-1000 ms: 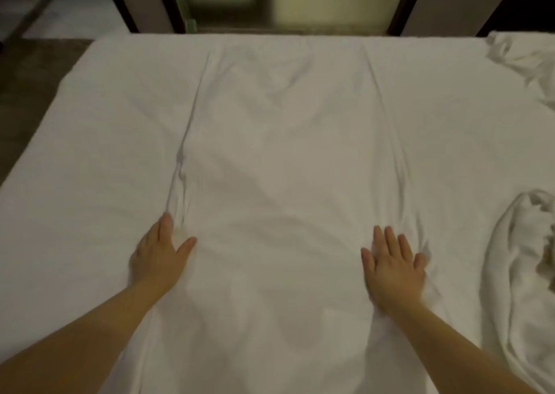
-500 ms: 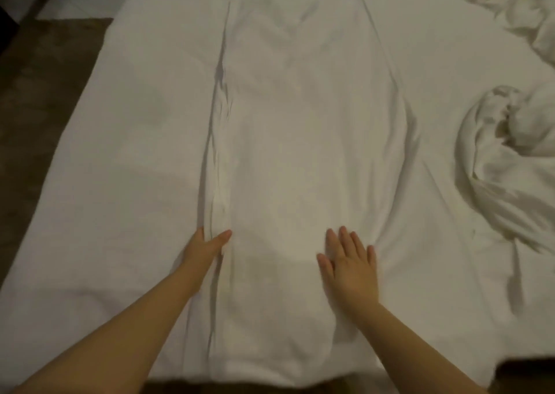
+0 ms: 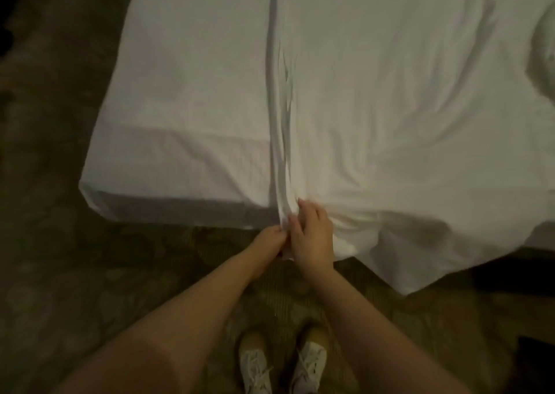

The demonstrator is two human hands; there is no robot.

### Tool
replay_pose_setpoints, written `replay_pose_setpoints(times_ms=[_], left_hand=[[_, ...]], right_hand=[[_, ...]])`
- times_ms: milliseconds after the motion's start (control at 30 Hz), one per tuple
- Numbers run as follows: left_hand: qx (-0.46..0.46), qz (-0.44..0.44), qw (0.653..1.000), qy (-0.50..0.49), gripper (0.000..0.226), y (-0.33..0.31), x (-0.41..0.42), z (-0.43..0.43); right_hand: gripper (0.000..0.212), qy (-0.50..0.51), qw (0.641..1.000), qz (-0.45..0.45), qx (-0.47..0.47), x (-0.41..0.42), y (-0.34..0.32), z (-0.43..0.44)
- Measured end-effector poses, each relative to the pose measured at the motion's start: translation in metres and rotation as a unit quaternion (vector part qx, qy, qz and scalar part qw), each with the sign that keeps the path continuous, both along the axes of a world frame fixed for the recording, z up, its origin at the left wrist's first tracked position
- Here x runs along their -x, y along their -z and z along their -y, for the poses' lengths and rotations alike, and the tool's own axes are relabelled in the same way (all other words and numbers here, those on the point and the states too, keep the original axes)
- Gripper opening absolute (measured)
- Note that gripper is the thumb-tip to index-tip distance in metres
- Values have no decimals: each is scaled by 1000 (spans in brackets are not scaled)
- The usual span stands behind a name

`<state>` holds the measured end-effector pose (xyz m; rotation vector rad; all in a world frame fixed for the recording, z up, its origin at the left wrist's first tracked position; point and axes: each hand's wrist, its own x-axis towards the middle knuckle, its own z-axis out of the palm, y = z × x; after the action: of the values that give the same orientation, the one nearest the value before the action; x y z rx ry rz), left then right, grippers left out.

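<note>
Pinches the layered long edge of the white sheet (image 3: 390, 108) at its near end, with left hand (image 3: 267, 240) and right hand (image 3: 312, 237) side by side, fingers curled on the cloth. Runs from the grip as a ridge up the bed (image 3: 180, 93), spreading flat to the right of it. Seems folded lengthwise; probably leaves aligning the corners here and folding crosswise.

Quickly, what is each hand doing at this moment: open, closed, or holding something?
Left hand: pinches the near end of the folded sheet.
Right hand: grips the same sheet end, fingers curled.
</note>
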<state>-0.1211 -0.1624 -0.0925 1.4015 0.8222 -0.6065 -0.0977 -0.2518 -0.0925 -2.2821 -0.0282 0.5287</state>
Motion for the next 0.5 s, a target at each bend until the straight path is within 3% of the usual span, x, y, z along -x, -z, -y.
replay_pose_setpoints(times_ms=[200, 333, 500], left_hand=[[-13, 45, 998, -35, 27, -4, 18, 31], [13, 72, 996, -56, 34, -20, 33, 48], [23, 88, 992, -88, 42, -29, 48, 54]], right_hand=[[14, 77, 989, -74, -99, -4, -14, 18], [16, 109, 982, -83, -132, 4, -24, 32], [30, 128, 985, -58, -103, 18, -36, 42]])
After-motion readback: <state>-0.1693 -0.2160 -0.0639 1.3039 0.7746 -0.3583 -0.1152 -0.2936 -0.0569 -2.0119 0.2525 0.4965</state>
